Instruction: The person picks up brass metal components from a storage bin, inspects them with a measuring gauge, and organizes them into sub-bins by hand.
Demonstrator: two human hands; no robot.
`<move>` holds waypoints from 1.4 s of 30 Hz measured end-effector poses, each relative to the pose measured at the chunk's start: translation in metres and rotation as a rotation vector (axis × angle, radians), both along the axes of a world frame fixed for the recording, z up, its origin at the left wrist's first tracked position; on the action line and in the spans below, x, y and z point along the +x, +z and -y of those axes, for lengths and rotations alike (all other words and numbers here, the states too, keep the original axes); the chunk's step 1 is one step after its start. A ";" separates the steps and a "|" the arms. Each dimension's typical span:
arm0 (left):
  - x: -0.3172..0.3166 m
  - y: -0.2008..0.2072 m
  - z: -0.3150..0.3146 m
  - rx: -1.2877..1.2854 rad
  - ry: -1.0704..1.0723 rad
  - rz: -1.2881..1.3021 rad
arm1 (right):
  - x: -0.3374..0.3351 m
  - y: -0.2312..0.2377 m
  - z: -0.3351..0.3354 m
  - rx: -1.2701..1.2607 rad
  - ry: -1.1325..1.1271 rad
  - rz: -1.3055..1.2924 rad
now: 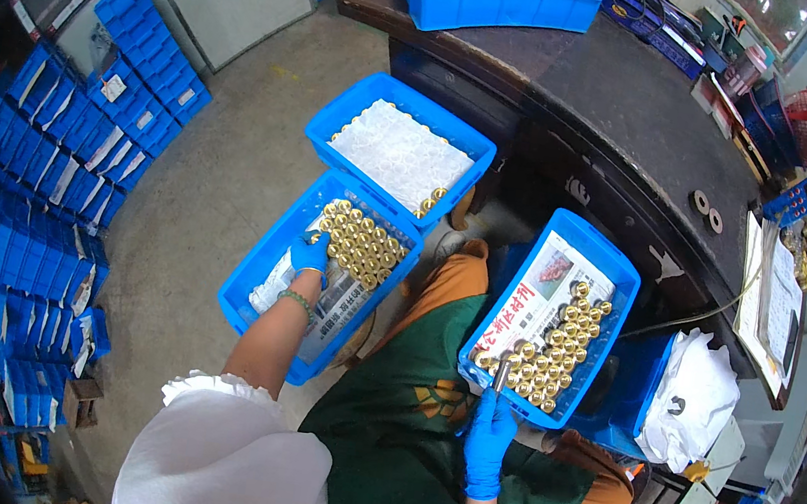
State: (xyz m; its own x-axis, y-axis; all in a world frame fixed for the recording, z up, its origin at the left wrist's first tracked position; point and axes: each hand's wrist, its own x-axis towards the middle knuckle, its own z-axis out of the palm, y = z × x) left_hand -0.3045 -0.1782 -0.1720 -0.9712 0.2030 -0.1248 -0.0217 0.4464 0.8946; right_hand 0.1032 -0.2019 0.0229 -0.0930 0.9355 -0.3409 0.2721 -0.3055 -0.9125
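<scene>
My left hand (309,253), in a blue glove, reaches into the left blue bin (236,290). Its fingertips close on a brass fitting (314,237) at the edge of the rows of round brass fittings (360,244), which stand on printed paper. In my gloved right hand (489,434) is a slim steel rod (501,374), held upright over the near corner of the right blue bin (624,309). That bin, resting on my lap, holds more brass fittings (552,356) on newspaper (536,304). The rod's lower end is hidden in my grip.
Beyond the left bin sits another blue bin (481,156), its fittings covered by white sheeting (401,151). A dark workbench (624,98) bears a blue crate (505,1), two rings (707,211) and a clipboard (771,297). Stacked blue trays (50,178) line the left. White bag (693,398) at right.
</scene>
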 end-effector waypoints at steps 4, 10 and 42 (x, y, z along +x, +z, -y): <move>0.016 0.018 -0.009 -0.067 0.003 0.068 | 0.007 0.000 -0.001 -0.003 -0.013 0.007; 0.085 0.080 -0.032 0.127 -0.306 -0.473 | 0.007 0.002 -0.005 0.013 -0.030 0.027; 0.309 0.199 -0.060 0.208 -1.446 1.050 | 0.027 -0.005 -0.007 0.396 -0.076 0.613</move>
State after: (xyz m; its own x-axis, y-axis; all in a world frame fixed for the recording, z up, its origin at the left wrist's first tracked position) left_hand 0.0048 -0.1179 0.0268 0.4311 0.8217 -0.3727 -0.2930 0.5182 0.8035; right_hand 0.1302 -0.1950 0.0181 0.0757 0.9957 0.0543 0.7606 -0.0225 -0.6489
